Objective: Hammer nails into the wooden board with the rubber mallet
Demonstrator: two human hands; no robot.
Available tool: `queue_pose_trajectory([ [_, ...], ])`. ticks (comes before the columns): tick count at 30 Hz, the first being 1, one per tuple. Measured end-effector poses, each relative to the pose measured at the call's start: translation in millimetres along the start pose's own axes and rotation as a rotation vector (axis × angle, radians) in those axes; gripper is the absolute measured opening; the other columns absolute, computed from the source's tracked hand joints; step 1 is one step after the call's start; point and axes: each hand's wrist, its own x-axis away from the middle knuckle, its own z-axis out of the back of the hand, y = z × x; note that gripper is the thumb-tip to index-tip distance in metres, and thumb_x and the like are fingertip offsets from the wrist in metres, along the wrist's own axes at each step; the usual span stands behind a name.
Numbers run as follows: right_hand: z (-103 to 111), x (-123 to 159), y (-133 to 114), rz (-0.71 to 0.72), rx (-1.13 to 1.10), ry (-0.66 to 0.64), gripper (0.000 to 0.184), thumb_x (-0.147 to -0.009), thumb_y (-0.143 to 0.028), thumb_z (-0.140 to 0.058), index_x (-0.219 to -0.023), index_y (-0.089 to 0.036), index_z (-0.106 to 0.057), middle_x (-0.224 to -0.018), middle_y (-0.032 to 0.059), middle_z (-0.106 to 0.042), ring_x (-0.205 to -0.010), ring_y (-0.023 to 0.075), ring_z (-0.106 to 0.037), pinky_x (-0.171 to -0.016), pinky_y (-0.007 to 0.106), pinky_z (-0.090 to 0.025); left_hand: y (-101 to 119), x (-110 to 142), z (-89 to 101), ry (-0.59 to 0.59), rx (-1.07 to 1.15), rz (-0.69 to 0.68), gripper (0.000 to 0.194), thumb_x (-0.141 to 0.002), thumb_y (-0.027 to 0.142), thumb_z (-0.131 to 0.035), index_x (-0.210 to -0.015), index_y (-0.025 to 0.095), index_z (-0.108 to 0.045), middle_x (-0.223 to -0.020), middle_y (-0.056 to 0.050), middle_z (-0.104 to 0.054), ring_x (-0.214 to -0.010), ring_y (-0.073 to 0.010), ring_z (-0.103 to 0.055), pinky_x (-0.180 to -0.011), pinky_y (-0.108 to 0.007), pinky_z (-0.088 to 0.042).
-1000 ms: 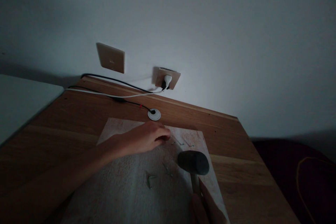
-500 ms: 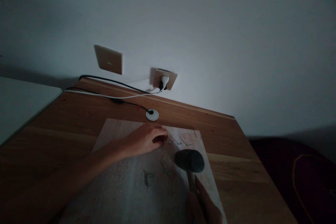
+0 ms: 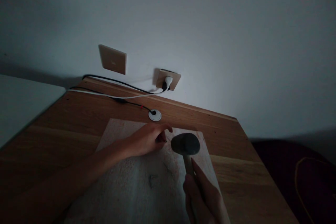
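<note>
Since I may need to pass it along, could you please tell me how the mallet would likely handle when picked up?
The mallet is probably head-heavy, given its bulky dark head on a slim handle. Its rounded head would likely roll a little if laid down.

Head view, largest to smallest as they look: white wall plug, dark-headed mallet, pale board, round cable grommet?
1. Pale board
2. Dark-headed mallet
3. Round cable grommet
4. White wall plug

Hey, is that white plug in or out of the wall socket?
In: the white plug sits against the socket plate, with no prongs showing.
</note>
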Motion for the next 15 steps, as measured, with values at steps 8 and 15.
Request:
queue_pose_trajectory([
  [8, -1.4, -9.1, -7.7, -0.004, 0.071, 0.002, 0.069, -0.090, -0.075, -0.071, -0.139, -0.026, -0.079, -0.110, 0.0122, -0.083, -0.105, 0.0300, -0.080, -0.076, 0.032, -0.068, -1.1, 1.1, -0.9, 0.004, 0.015, -0.045, 0.051, -0.080, 0.002, -0.065, -0.127, 0.021, -0.068, -0.090, 0.000, -0.077, -0.075, -0.0164, -0.071, -0.069, -0.027, -0.049],
  [15, -2.1, -14.5, -4.4, -0.054, 0.063, -0.113, 0.072, -0.096, -0.071, -0.065, -0.148, -0.021, -0.071, -0.082, 0.0069, -0.079, -0.051, 0.0166, -0.068, -0.036, 0.023, -0.049, 0.4, -0.6, -0.9, 0.021, -0.054, -0.061, 0.055, -0.077, -0.001, -0.068, -0.129, 0.018, -0.068, -0.109, -0.008, -0.078, -0.092, -0.0219, -0.074, -0.082, -0.033, -0.054],
])
